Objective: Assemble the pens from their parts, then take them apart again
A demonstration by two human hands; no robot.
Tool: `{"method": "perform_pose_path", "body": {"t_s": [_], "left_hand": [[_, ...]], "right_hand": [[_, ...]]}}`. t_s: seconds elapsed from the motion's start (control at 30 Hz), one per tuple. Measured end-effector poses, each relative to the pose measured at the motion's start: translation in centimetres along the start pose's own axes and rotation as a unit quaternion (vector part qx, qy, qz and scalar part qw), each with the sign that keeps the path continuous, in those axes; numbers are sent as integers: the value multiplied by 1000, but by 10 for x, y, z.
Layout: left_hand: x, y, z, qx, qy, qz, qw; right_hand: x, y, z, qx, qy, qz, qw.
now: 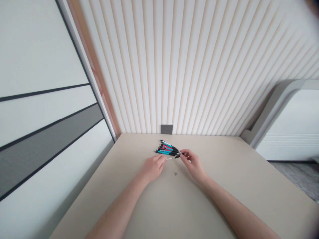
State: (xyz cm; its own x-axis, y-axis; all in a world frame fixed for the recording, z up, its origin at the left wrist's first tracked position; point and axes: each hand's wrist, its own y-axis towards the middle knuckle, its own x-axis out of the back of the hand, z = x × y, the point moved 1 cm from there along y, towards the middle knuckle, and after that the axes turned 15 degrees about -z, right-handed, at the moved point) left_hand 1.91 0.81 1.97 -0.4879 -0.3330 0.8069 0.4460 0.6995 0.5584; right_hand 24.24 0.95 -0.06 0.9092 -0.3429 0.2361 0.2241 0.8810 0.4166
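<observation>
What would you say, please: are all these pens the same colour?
No, turquoise pens and at least one red pen lie together on the table.

Beige table: fanned blue and pink pens, small grey piece nearby.

Left hand was bare, right hand bare too. Left forearm and right forearm were uncovered down to lower edge of view, smooth in outline, narrowing toward wrists. Fingers were slender; nails too small to make out.
</observation>
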Motion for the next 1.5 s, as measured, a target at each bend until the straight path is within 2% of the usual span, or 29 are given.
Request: {"method": "perform_pose_path", "body": {"t_s": [0.17, 0.23, 0.33, 0.4, 0.47, 0.57, 0.77, 0.9, 1.0, 1.07, 1.13, 1.2, 1.27, 1.4, 1.5], "left_hand": [[-2, -1, 5, 26, 7, -4, 1000], [-3, -2, 7, 31, 12, -5, 999], [-3, -2, 7, 29, 23, -3, 999], [-2, -1, 7, 23, 29, 2, 999], [-1, -1, 6, 18, 31, 4, 999], [0, 0, 5, 16, 25, -6, 1000], [4, 2, 1, 7, 6, -38, 999], [5, 2, -2, 7, 1, -51, 999], [6, 2, -2, 12, -6, -59, 998], [5, 2, -2, 12, -6, -62, 998], [4, 1, -1, 11, 1, -64, 998], [3, 1, -1, 11, 6, -59, 998], [3, 1, 0, 14, 8, -51, 999], [3, 1, 0, 23, 7, -39, 999], [2, 1, 1, 25, 10, -35, 999]], "right_hand": [[13, 10, -3, 5, -59, -3, 998], [16, 12, -3, 43, -90, 25, 995], [15, 10, -4, 98, -136, 107, 980], [12, 8, -4, 108, -155, 147, 971], [10, 6, -3, 103, -156, 151, 971], [11, 6, 0, 81, -125, 127, 981], [11, 8, 3, -15, -14, 92, 996], [6, 8, 3, -80, 138, 75, 984], [6, 7, 5, -108, 185, 71, 974], [10, 7, 7, -72, 138, 63, 986], [16, 8, 10, 29, 25, 69, 997], [20, 8, 12, 143, -91, 85, 982], [20, 8, 11, 205, -171, 101, 958], [12, 4, 0, 193, -229, 148, 943], [7, 2, -6, 105, -176, 142, 968]]}}
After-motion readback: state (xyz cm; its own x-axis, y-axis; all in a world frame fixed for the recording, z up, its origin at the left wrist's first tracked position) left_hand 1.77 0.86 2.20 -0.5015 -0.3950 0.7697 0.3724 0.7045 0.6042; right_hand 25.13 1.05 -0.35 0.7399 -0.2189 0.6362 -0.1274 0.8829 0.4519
